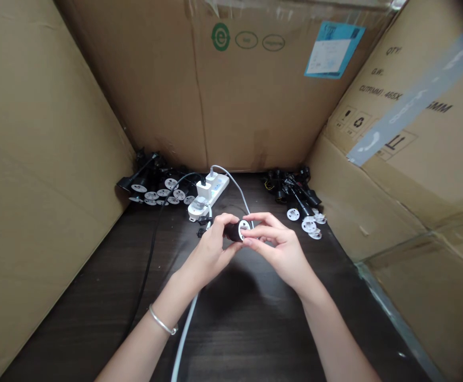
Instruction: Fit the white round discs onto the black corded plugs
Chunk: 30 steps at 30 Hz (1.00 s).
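My left hand [215,241] is closed round a black cylindrical part [232,232], held above the middle of the table. A white round disc [244,229] with small cut-outs sits at the end of the cylinder facing right. The thumb and fingers of my right hand [281,246] are closed at the disc's rim and face. Just beyond my left hand, small black clip-like pieces [202,227] show; whether they belong to the held part I cannot tell.
A white power strip [211,199] with plugs and cables stands behind my hands. Black parts with white discs are heaped at the back left [155,183]; more black parts [295,191] and loose white discs [309,225] lie back right. Cardboard walls [255,106] enclose the dark table [231,329].
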Each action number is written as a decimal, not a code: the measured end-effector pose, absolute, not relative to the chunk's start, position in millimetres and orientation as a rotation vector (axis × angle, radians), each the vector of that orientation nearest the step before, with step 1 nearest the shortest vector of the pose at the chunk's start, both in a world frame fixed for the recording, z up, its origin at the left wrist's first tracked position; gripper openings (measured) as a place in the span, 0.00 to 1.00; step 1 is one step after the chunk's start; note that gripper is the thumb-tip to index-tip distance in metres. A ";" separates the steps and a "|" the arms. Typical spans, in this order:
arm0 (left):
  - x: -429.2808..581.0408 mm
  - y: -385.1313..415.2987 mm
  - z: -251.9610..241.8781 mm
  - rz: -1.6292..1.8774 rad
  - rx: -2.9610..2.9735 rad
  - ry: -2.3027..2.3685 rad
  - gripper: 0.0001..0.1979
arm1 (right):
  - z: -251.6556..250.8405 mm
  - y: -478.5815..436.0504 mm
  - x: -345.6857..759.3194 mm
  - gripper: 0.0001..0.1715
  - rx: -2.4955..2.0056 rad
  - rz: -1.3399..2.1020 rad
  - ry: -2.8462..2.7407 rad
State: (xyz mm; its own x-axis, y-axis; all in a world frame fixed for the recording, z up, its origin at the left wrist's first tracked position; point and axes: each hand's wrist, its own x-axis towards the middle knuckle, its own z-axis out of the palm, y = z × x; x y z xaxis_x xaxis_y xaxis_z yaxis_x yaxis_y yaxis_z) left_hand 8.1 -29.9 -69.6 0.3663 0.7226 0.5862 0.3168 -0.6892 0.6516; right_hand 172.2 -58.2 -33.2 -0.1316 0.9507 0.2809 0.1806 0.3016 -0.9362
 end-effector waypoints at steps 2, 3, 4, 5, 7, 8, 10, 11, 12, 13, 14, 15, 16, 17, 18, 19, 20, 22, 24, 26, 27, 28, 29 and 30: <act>9.7 -31.2 -66.6 1.281 2.122 0.899 0.19 | -34.0 -57.1 173.3 0.08 -1.052 1.063 -1.504; 10.5 -31.8 -64.5 1.292 2.053 0.893 0.18 | -34.1 -56.8 173.6 0.09 -1.037 1.120 -1.477; 11.2 -32.3 -62.3 1.303 1.973 0.878 0.18 | -33.9 -56.6 173.6 0.09 -1.022 1.164 -1.457; 11.6 -32.7 -60.1 1.309 1.890 0.853 0.18 | -33.5 -56.5 173.3 0.09 -1.008 1.192 -1.448; 11.5 -33.3 -56.3 1.302 1.766 0.788 0.18 | -32.9 -56.7 171.7 0.10 -0.987 1.197 -1.450; 11.0 -33.6 -54.9 1.291 1.735 0.761 0.18 | -32.9 -57.0 170.4 0.10 -0.977 1.180 -1.454; 9.7 -34.6 -53.1 1.281 1.718 0.746 0.19 | -33.5 -58.0 167.7 0.10 -0.965 1.139 -1.472; 9.0 -35.3 -52.6 1.285 1.718 0.751 0.18 | -34.2 -58.5 166.5 0.10 -0.966 1.120 -1.484; 8.6 -36.0 -52.2 1.290 1.720 0.758 0.17 | -34.9 -58.9 165.7 0.11 -0.968 1.105 -1.500; 8.4 -36.8 -51.8 1.295 1.722 0.760 0.15 | -35.7 -59.1 165.3 0.11 -0.965 1.094 -1.514; 8.4 -37.5 -51.3 1.299 1.725 0.759 0.13 | -36.4 -59.0 165.2 0.11 -0.957 1.086 -1.517; 8.7 -38.0 -50.8 1.302 1.731 0.756 0.12 | -37.2 -58.5 165.5 0.11 -0.943 1.078 -1.504; 9.1 -38.5 -50.4 1.304 1.739 0.759 0.12 | -38.1 -57.6 166.0 0.11 -0.924 1.066 -1.476; 9.6 -38.8 -50.1 1.310 1.751 0.769 0.13 | -38.9 -56.5 166.6 0.11 -0.910 1.050 -1.434; 10.2 -39.0 -50.1 1.324 1.766 0.784 0.14 | -39.7 -55.2 167.0 0.11 -0.906 1.033 -1.379; 10.8 -39.2 -50.6 1.343 1.790 0.804 0.16 | -40.3 -54.0 167.0 0.12 -0.911 1.025 -1.320; 11.4 -39.3 -51.4 1.363 1.823 0.823 0.18 | -40.9 -52.9 166.6 0.13 -0.920 1.031 -1.265; 12.6 -39.8 -54.2 1.410 1.926 0.844 0.22 | -41.3 -51.9 164.4 0.17 -0.930 1.108 -1.183; 13.7 -40.8 -57.4 1.453 2.028 0.848 0.25 | -41.0 -52.5 160.9 0.17 -0.908 1.272 -1.168; 14.8 -42.3 -60.3 1.480 2.077 0.843 0.26 | -40.7 -54.0 157.7 0.14 -0.854 1.433 -1.190; 15.4 -43.2 -61.5 1.487 2.077 0.836 0.26 | -40.8 -54.7 156.5 0.13 -0.824 1.489 -1.200; 16.0 -44.1 -62.5 1.489 2.066 0.830 0.26 | -41.2 -55.3 155.7 0.13 -0.794 1.526 -1.204; 16.6 -44.9 -63.3 1.486 2.054 0.823 0.26 | -41.7 -55.7 155.3 0.13 -0.770 1.543 -1.200; 17.3 -45.8 -64.1 1.480 2.048 0.817 0.27 | -42.3 -56.0 155.0 0.13 -0.754 1.549 -1.193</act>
